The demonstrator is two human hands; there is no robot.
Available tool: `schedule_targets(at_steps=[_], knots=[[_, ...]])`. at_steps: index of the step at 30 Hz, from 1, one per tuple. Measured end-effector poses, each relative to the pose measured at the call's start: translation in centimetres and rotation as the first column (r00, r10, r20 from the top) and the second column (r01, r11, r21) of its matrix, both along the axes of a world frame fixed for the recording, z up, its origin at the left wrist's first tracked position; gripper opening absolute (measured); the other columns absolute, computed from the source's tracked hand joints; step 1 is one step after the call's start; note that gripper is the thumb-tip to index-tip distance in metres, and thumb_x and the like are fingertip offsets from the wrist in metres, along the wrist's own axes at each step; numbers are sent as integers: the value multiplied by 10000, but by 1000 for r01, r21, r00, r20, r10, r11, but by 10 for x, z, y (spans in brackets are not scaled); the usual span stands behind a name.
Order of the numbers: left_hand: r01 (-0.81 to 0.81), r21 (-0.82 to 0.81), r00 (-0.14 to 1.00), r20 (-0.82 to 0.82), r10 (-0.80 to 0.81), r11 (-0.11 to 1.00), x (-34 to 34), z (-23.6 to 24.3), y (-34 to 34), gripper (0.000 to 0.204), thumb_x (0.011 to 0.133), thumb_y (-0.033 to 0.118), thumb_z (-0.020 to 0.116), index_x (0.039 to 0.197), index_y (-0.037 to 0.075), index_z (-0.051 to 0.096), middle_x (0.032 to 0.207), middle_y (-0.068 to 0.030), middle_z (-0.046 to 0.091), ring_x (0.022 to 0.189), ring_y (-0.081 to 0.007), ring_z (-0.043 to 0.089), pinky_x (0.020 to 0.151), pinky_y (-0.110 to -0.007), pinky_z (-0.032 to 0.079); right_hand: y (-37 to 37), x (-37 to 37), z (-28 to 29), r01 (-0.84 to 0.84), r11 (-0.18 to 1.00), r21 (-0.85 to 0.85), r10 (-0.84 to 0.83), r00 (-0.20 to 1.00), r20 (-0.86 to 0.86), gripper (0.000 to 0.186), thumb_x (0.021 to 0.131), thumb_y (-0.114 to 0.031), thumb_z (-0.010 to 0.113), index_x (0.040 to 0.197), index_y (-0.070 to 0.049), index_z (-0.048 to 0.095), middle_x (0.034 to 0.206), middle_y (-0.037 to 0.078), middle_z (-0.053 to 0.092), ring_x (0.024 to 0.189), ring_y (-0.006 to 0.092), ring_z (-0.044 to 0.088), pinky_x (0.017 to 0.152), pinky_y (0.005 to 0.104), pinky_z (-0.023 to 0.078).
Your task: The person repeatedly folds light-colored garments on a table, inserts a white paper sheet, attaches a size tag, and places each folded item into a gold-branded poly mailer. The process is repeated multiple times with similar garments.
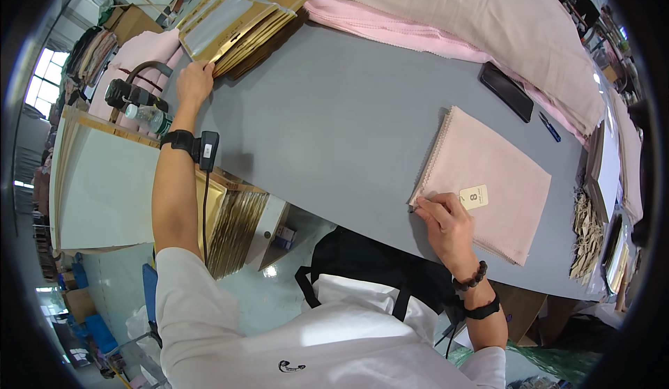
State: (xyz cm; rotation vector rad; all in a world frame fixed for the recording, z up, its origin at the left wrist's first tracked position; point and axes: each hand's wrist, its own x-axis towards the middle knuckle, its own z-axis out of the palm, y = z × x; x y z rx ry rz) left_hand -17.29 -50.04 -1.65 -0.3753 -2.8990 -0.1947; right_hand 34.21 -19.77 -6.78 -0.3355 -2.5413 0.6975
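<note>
A neatly folded pink cloth [505,169] with a zigzag-cut edge lies on the right of the grey table [320,117]. My right hand [446,225] pinches its near left corner, beside a small cream tag [474,196] resting on the cloth. At the far left, a fanned stack of gold packaging bags [244,30] with clear windows sits near the table's edge. My left hand [195,84] reaches out to it, fingers closed on the near corner of a bag. How many bags those fingers hold is hidden.
Piled beige and pink fabric [446,5] covers the table's far side. A black phone [506,91] and a blue pen [550,127] lie beyond the cloth. On the left stand a plastic bottle [148,118] and a dark flask [129,95]. Fabric scraps [587,239] hang at the right.
</note>
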Motion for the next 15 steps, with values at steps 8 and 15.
schedule_targets(at_steps=[8,15], knots=[[417,88,839,-419,-346,905,74,3,27,197,973,230,689,957,50,768,969,-228,739,921,-435,705,796,-489,568,-9,-5,28,1,999,-49,1,999,38,259,855,-118,838,1105,-108,772,981,56,667,735,222,689,620,353,570],[553,301,771,167,-614,777,217,-28,92,188,926,172,659,837,17,718,823,-211,703,744,-430,682,685,-479,564,-29,-55,27,-275,957,96,280,959,-38,337,913,-151,758,1237,-84,697,1136,97,684,964,259,697,784,390,584]])
